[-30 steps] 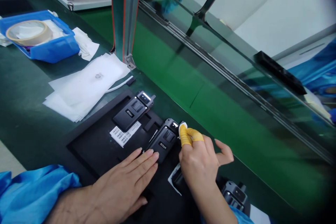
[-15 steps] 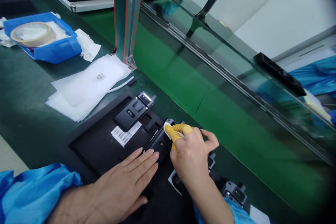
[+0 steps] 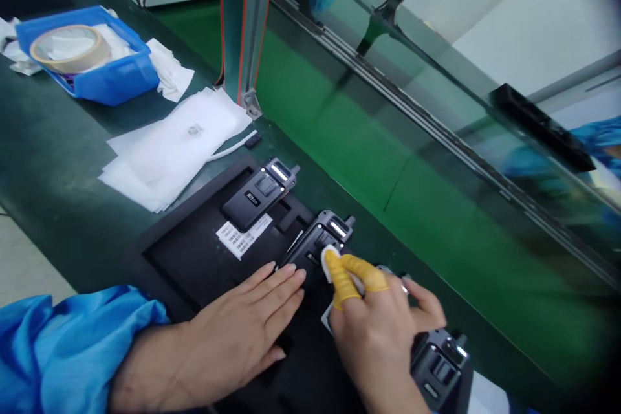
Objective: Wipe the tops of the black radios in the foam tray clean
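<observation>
Fingers (image 3: 339,275) wiping glossy black handset (image 3: 317,247)

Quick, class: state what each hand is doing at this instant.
Left hand: open, flat on the black tray, fingertips against the middle device.
Right hand: pinching a white wipe on that device.

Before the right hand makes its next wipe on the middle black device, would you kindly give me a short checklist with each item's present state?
1. Left hand lies flat on the black tray, fingertips at the near end of the middle device: ok.
2. White pad pinched in the right hand, touching the device's face: ok.
3. Yellow finger cots on the pinching fingers: ok.
4. Barcode label beside the far device, away from the pad: ok.
5. Near device partly hidden by the right hand; whether it is seated: cannot tell.
6. Device face free of marks: cannot tell.
</observation>
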### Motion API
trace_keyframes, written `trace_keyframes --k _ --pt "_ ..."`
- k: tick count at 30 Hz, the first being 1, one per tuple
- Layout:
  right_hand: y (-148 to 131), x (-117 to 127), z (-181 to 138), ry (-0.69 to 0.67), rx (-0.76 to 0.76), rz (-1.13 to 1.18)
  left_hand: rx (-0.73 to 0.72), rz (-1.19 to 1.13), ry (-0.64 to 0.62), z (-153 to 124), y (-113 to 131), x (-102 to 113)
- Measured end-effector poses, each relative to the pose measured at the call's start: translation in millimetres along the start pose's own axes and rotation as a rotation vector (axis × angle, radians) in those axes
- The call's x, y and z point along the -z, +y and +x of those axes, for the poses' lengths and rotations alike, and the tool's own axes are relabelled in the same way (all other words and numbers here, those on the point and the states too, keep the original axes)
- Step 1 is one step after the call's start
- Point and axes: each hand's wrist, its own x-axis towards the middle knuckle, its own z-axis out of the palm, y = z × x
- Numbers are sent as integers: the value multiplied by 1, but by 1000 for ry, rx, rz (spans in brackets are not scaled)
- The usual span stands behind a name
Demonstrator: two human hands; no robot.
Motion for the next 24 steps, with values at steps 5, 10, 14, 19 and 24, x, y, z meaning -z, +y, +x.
trace_keyframes --k 5,10,14,19,24 --pt "-30 -2 -2 -61 73 37 21 -78 -50 2 0 1" --pt "-25 4 -13 -55 26 -9 13 -99 -69 4 -1 4" --pt "-31 1 -6 -10 48 -22 5 -105 -88 3 0 0" --pt "-35 -2 -1 -21 71 -72 9 -134 -72 3 -1 -1" --pt "-28 8 -13 -22 45 -112 -6 -115 -33 2 -1 0"
